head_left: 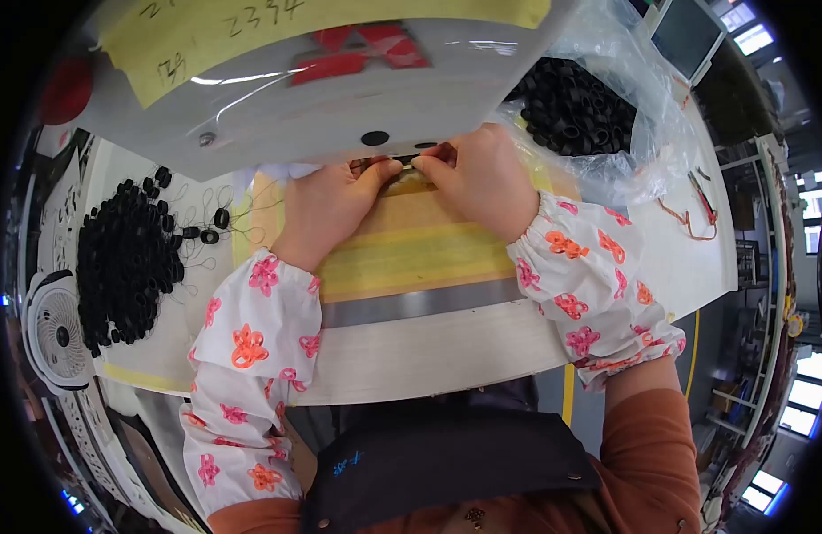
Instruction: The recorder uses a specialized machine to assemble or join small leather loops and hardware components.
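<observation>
Under the lower edge of a grey machine head (278, 125), both hands meet fingertip to fingertip. My left hand (331, 205) comes in from the left, its thumb and forefinger closed in a pinch. Opposite it, my right hand (487, 182) pinches in the same way. A small black piece (400, 164) runs between the fingertips; its ends are covered by my fingers, and its exact kind cannot be made out. Below the hands lies a work surface covered with yellow and tan tape (411, 249). White flowered sleeve covers reach both wrists.
At left lie a heap of small black rings (126, 262), some with thin looped strands, and a white fan (60, 334). A clear plastic bag (656, 165) holds black bands (580, 107) at back right. A red-and-black hand tool (703, 200) with orange cord lies near the table's right edge.
</observation>
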The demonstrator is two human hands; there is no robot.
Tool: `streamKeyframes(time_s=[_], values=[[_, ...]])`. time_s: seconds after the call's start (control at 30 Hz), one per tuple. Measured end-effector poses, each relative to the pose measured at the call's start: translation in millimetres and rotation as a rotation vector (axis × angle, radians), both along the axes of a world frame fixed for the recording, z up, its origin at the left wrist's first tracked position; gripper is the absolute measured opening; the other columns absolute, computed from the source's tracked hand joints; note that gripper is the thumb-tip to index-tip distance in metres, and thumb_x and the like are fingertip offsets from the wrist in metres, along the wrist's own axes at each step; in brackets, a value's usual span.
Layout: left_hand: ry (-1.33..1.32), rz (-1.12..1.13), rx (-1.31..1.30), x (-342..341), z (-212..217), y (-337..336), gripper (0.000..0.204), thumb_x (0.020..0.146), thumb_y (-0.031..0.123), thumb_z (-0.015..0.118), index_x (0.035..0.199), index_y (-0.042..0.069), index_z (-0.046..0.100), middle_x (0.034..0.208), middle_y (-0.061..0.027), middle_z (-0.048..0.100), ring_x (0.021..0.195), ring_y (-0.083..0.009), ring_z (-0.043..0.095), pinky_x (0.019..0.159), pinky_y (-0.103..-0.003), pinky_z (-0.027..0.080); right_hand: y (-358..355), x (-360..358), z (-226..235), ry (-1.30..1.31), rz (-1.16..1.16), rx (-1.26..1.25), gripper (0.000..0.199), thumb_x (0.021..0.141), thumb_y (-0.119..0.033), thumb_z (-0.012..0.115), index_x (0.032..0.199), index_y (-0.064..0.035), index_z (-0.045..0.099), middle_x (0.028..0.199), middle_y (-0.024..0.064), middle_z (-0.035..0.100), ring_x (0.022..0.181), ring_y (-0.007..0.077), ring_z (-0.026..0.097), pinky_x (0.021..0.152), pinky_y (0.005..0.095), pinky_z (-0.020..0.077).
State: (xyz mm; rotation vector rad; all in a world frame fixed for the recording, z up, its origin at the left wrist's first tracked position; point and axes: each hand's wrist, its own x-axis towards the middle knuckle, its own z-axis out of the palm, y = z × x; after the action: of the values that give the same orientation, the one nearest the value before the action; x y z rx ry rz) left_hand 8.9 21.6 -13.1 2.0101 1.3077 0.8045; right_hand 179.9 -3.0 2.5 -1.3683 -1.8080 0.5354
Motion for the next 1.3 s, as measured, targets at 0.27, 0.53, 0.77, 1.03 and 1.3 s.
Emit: streamKeyframes(time_s=[0.27, 0.53, 0.77, 1.03, 1.3], values=[[0.034, 0.075, -0.181, -0.2, 19.3, -9.2, 0.028, 0.076, 0.032, 0.064, 0.086, 0.006, 0.066, 0.071, -0.0009, 0.064, 0.062, -0.0050, 0.054, 0.059, -0.020, 0.042, 0.4, -4.9, -0.9, -0.024, -0.022, 0.053, 0.011, 0.065, -0.005, 0.063, 0.065, 0.0009, 0.053, 0.060, 0.0147, 0.057, 0.055, 0.0306, 0.056, 0.051, 0.0354, 0.0442], [-0.047, 0.084, -0.276, 0.4, -4.2, 6.3, 0.029, 0.076, 0.032, 0.064, 0.086, 0.005, 0.065, 0.069, 0.0014, 0.063, 0.061, -0.0031, 0.052, 0.059, -0.019, 0.041, 3.7, -1.7, -1.7, -0.044, -0.062, 0.020, 0.012, 0.064, -0.007, 0.063, 0.063, 0.0003, 0.054, 0.059, 0.0147, 0.056, 0.055, 0.0302, 0.056, 0.052, 0.0355, 0.0444], [0.084, 0.066, -0.103, 1.8, 21.1, 0.5, 0.024, 0.074, 0.033, 0.060, 0.079, 0.011, 0.065, 0.063, -0.0044, 0.061, 0.057, -0.0164, 0.058, 0.053, -0.029, 0.043, 7.6, -0.2, 2.5, -0.047, -0.047, 0.035, 0.016, 0.067, -0.013, 0.065, 0.066, 0.0025, 0.061, 0.058, 0.0144, 0.059, 0.051, 0.0211, 0.058, 0.051, 0.0296, 0.0456], [0.026, 0.113, 0.206, 3.6, -2.5, -18.9, 0.024, 0.076, 0.031, 0.059, 0.078, 0.008, 0.063, 0.056, -0.0092, 0.056, 0.051, -0.0243, 0.056, 0.048, -0.034, 0.041, -7.5, 9.4, -5.6, 0.057, -0.033, 0.054, 0.016, 0.067, -0.012, 0.067, 0.067, 0.0004, 0.057, 0.056, 0.0099, 0.057, 0.050, 0.0191, 0.056, 0.049, 0.0288, 0.0449], [0.058, -0.203, 0.308, -18.6, 8.8, -53.5, 0.021, 0.078, 0.017, 0.052, 0.097, 0.011, 0.060, 0.063, -0.0135, 0.057, 0.058, -0.0307, 0.057, 0.053, -0.039, 0.045, -2.6, -12.0, -14.8, 0.121, 0.077, -0.139, 0.026, 0.069, -0.020, 0.070, 0.079, 0.0023, 0.059, 0.056, 0.0072, 0.057, 0.049, 0.0115, 0.053, 0.046, 0.0245, 0.0421]])
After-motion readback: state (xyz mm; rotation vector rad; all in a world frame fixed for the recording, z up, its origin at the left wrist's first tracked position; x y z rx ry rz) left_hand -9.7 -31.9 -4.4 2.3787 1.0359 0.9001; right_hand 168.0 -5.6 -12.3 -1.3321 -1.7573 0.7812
